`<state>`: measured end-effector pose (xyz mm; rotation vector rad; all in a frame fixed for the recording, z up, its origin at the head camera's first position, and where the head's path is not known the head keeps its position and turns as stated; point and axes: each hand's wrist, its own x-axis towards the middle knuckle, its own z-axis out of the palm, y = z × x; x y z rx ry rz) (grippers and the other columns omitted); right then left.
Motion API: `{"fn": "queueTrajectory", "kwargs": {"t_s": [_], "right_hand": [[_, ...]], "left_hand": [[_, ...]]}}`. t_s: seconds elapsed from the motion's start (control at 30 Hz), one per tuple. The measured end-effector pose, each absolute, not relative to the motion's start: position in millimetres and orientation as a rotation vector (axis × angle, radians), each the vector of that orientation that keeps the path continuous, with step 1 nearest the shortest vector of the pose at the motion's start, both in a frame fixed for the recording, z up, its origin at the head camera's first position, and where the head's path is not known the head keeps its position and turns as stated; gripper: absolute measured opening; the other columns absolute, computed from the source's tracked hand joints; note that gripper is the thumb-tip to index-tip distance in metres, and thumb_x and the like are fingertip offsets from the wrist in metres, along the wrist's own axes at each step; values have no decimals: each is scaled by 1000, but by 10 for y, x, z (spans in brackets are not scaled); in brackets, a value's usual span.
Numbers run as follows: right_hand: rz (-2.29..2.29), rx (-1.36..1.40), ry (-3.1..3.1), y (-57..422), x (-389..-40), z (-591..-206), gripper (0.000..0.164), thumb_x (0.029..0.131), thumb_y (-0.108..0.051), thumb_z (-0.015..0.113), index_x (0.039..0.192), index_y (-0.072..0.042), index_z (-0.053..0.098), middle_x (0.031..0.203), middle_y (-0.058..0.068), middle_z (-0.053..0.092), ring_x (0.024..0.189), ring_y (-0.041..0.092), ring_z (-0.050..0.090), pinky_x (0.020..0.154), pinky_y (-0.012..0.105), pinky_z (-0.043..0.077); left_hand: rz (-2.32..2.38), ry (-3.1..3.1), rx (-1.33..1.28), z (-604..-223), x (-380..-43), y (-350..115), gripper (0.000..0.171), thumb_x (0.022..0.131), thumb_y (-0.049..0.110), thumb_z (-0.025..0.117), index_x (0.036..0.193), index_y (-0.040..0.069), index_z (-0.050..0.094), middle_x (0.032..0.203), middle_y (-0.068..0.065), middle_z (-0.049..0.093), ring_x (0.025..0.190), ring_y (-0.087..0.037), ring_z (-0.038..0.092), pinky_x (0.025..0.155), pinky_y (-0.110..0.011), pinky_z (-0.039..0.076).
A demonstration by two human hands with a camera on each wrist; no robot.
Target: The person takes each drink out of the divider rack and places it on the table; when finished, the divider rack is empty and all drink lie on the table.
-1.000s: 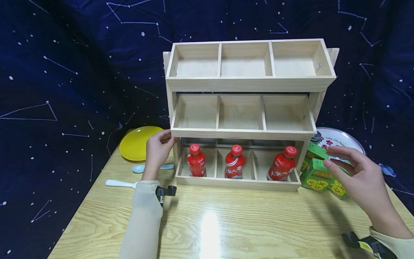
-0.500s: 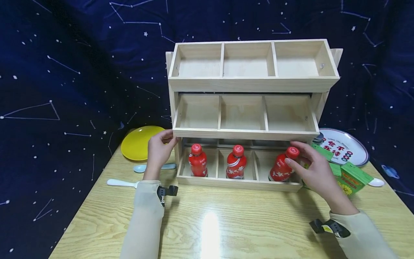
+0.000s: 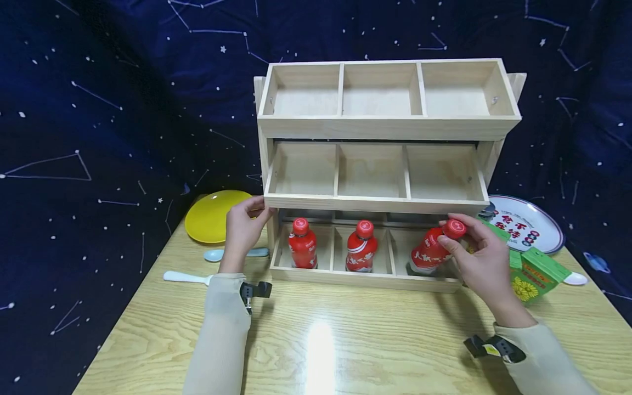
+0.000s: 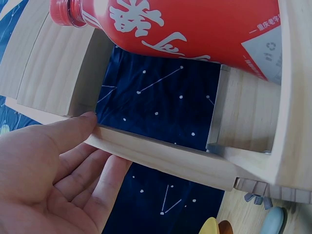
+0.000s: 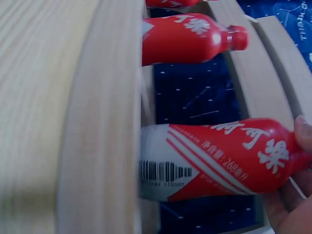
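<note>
In the head view a three-tier wooden rack (image 3: 385, 127) stands on the table. My right hand (image 3: 481, 260) pinches the neck of a red bottle (image 3: 428, 252), which leans to the right in the bottom tier's right compartment. The right wrist view shows this bottle (image 5: 214, 161) with its barcode, thumb and fingers around its cap end. My left hand (image 3: 243, 230) holds the rack's left upright; in the left wrist view its thumb and fingers pinch that wooden side piece (image 4: 161, 156). Two more red bottles stand upright, one in the left compartment (image 3: 303, 247) and one in the middle (image 3: 362, 249).
A yellow plate (image 3: 209, 216), a blue spoon (image 3: 213, 255) and a white handle (image 3: 185, 277) lie left of the rack. To the right are green boxes (image 3: 538, 274), a white plate with red characters (image 3: 535, 216) and a white spoon (image 3: 575, 278).
My right hand has come in from the right and taken the right bottle by its neck, tipping it further right. The left hand stays on the rack's upright.
</note>
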<state>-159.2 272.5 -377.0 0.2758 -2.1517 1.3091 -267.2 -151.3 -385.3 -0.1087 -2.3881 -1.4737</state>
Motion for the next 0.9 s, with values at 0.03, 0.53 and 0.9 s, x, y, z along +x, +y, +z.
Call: {"fn": "queueTrajectory", "kwargs": {"t_s": [0.03, 0.53, 0.9], "right_hand": [[1313, 284, -2126, 2727, -1571, -3736, 54, 77, 17, 74, 127, 3, 61, 112, 10, 71, 101, 6, 65, 87, 13, 49], [1213, 107, -2102, 2995, -1022, -3500, 56, 78, 22, 70, 130, 4, 61, 116, -4, 69, 103, 7, 65, 91, 12, 47], [1142, -104, -2183, 3252, -751, -3644, 53, 80, 17, 72, 129, -1, 64, 113, -9, 68, 96, 2, 64, 84, 7, 46]], "left_hand": [[-1474, -2389, -104, -3856, -2670, -1513, 36, 91, 26, 74, 123, 11, 70, 113, -7, 69, 101, -23, 66, 84, -35, 58], [-1457, -2379, -120, -3862, -2681, -1523, 35, 90, 25, 74, 122, 10, 70, 112, -8, 70, 100, -24, 67, 85, -36, 58], [-1451, -2387, -114, -3863, -2681, -1517, 37, 90, 26, 74, 123, 10, 70, 113, -8, 69, 102, -25, 67, 85, -36, 57]]}}
